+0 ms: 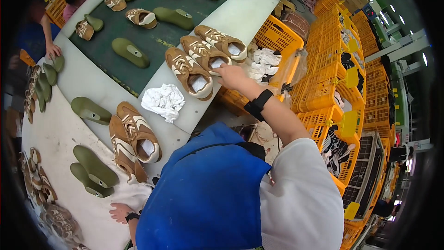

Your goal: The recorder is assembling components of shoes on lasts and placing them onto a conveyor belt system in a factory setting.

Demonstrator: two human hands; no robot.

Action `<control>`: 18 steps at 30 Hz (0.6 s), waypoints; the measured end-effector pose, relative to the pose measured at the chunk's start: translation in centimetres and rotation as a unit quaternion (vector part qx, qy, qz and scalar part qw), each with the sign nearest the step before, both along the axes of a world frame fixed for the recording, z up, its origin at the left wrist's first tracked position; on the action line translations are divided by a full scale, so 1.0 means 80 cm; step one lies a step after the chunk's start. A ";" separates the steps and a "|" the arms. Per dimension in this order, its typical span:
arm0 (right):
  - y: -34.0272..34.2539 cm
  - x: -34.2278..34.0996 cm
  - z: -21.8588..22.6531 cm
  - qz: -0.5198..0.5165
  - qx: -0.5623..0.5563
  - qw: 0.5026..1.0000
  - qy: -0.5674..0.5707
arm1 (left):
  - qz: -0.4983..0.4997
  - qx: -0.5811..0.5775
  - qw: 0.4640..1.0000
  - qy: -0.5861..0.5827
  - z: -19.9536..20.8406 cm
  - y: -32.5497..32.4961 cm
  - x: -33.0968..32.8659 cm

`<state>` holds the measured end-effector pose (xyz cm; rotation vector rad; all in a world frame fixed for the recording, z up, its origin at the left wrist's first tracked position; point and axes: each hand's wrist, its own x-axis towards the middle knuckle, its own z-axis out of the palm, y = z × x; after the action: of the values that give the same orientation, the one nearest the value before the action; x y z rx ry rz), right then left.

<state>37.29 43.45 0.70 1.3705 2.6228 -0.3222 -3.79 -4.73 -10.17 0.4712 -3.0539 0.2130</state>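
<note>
My right hand (232, 78) reaches to the heel of the middle brown-and-cream sneaker (200, 52), its fingers at the collar and closed on the heel. On either side stand two matching sneakers, one nearer (187, 71) and one farther (222, 41), with white insoles showing. Low on the left, my left hand (121, 212) lies with its fingers spread over the pale tabletop (60, 143), holding nothing. Between the hands are another pair of sneakers (138, 132), a crumpled white cloth or paper wad (163, 103) and green shoe lasts (95, 166).
A dark green conveyor belt (104, 58) carries sneakers and lasts along the far side. Orange crates (319, 92) are stacked on the right, one holding white crumpled material (263, 62). At the far left a co-worker's hand (53, 51) touches green lasts.
</note>
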 end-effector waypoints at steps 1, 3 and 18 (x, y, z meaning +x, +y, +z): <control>0.005 0.003 -0.016 -0.035 0.030 0.998 0.044 | -0.012 -0.019 1.000 -0.020 0.003 0.005 0.006; 0.012 0.007 -0.021 -0.055 0.071 0.989 0.115 | -0.008 -0.025 1.000 -0.015 0.014 -0.006 0.007; 0.084 -0.395 0.077 0.126 0.005 0.921 0.368 | 0.062 0.014 0.997 0.046 0.002 -0.010 0.002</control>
<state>5.72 50.15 6.86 1.0159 3.3409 -0.9435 -3.65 -5.56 -10.05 0.6528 -2.9453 0.1489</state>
